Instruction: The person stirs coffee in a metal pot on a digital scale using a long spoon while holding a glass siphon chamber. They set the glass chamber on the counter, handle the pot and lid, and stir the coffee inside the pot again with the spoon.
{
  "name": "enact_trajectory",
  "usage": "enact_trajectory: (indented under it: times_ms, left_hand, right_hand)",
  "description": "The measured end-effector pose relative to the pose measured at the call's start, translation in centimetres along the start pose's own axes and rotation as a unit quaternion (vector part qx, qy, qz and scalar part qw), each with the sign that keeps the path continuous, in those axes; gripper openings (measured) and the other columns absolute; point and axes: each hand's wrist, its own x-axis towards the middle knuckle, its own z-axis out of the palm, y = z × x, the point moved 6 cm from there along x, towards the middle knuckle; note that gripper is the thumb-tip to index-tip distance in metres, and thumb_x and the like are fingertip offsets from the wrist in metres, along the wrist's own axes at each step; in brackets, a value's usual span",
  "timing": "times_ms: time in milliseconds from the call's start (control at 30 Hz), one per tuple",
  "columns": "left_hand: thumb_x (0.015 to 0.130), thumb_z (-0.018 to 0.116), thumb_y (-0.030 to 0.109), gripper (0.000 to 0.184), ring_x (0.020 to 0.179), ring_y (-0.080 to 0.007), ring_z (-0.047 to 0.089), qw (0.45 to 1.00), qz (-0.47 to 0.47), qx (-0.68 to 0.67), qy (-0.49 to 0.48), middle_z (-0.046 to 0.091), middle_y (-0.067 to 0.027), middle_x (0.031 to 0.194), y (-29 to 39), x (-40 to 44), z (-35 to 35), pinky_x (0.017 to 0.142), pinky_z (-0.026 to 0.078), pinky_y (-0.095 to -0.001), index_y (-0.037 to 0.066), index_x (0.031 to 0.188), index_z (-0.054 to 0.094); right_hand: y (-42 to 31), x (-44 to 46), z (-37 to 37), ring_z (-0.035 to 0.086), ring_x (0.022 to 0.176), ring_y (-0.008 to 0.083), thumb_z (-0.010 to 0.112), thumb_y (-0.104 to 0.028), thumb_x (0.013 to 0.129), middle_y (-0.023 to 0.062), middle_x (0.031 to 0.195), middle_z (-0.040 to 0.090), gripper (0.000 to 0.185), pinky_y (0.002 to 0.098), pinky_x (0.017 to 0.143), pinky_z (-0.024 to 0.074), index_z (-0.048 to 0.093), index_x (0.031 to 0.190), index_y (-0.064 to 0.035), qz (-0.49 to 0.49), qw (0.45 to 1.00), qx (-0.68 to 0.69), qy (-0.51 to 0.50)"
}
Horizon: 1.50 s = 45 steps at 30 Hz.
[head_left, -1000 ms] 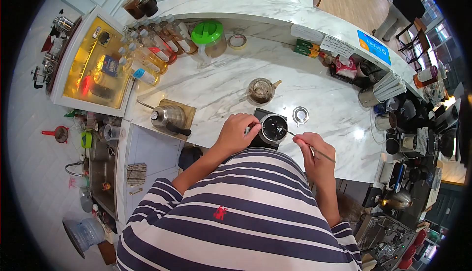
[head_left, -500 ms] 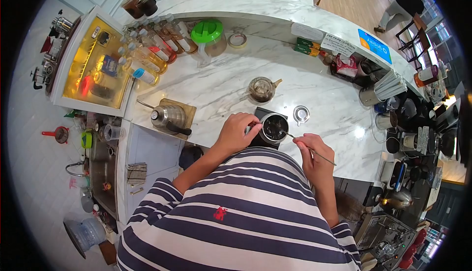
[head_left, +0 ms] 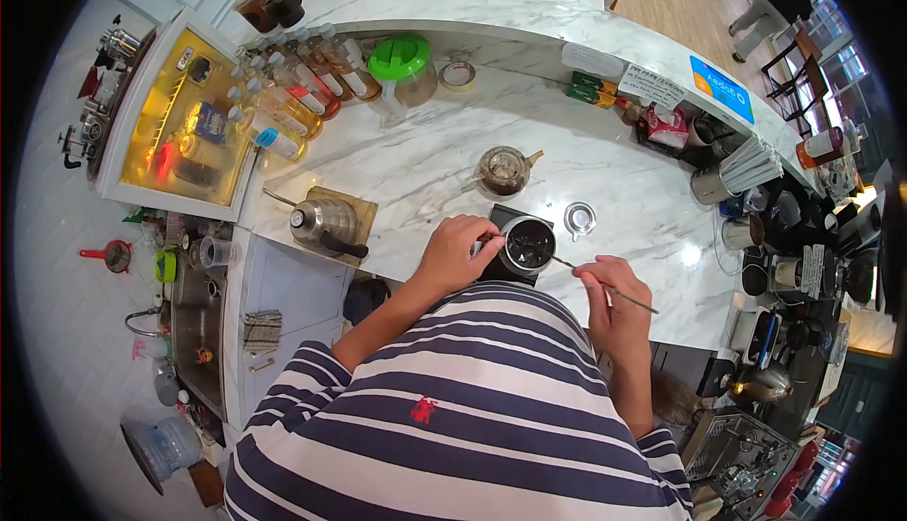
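A small metal pot (head_left: 507, 261) with dark liquid in it stands on a flat black base (head_left: 503, 213) at the counter's front edge. My left hand (head_left: 459, 252) is closed at the pot's left side, finger and thumb pinching at its rim or handle. In my right hand (head_left: 619, 299) I grip a long thin spoon (head_left: 567, 263), whose lower end dips into the pot. A glass teapot (head_left: 503, 170) sits just behind the pot. To the right lies a small round metal lid or strainer (head_left: 579, 220).
On a wooden board (head_left: 364, 211) at the left rests a gooseneck kettle (head_left: 324, 225). Syrup bottles (head_left: 300, 96) and a green-lidded jug (head_left: 399, 66) line the back left. A canister of straws (head_left: 709, 184) stands at the right. Beyond the counter, a person (head_left: 782, 3) is upright.
My right hand has shifted slightly right, drawing the spoon a little outward. My left hand and the pot stay put. The person in the background has changed posture.
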Motion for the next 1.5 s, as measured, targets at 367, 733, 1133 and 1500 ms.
enact_trajectory:
  times_ms: [367,733,1133,1500]
  left_hand:
    - [0.092,0.070,0.021,0.017,0.085,-0.0328,0.065,1.000,0.002,0.000,0.004,0.071,-0.0120,0.089,0.0,-0.1,0.0,0.080,0.049,-0.0424,0.004,0.094,0.071]
    - [0.092,0.071,0.021,0.017,0.082,-0.0313,0.065,1.000,0.000,0.003,0.010,0.070,-0.0119,0.087,-0.1,-0.1,0.0,0.077,0.050,-0.0409,0.004,0.093,0.071]
    - [0.092,0.071,0.021,0.017,0.082,-0.0324,0.065,1.000,0.001,0.000,0.012,0.070,-0.0121,0.087,0.1,0.0,-0.1,0.077,0.049,-0.0420,0.005,0.093,0.070]
    - [0.093,0.070,0.022,0.017,0.085,-0.0332,0.065,1.000,-0.002,-0.004,-0.001,0.070,-0.0124,0.089,0.3,0.1,0.0,0.080,0.049,-0.0421,0.005,0.094,0.070]
  right_hand:
    - [0.0,0.2,-0.1,0.067,0.081,0.0338,0.071,0.000,0.091,0.0117,0.088,0.073,0.006,0.0395,0.072,0.0538,0.072,0.096,-0.0023,0.035,0.999,0.000,0.002]
    - [-0.7,1.4,0.2,0.070,0.082,0.0305,0.067,0.000,0.095,0.0139,0.090,0.073,0.008,0.0352,0.072,0.0538,0.074,0.098,-0.0013,0.027,0.999,0.010,-0.037]
    - [-0.8,1.7,0.1,0.070,0.082,0.0300,0.067,-0.001,0.096,0.0146,0.090,0.074,0.007,0.0351,0.072,0.0542,0.074,0.096,-0.0006,0.025,0.999,0.005,-0.047]
    - [-0.4,1.4,0.5,0.071,0.083,0.0299,0.067,-0.003,0.097,0.0152,0.092,0.075,0.009,0.0349,0.073,0.0548,0.074,0.101,-0.0008,0.044,0.997,0.018,-0.057]
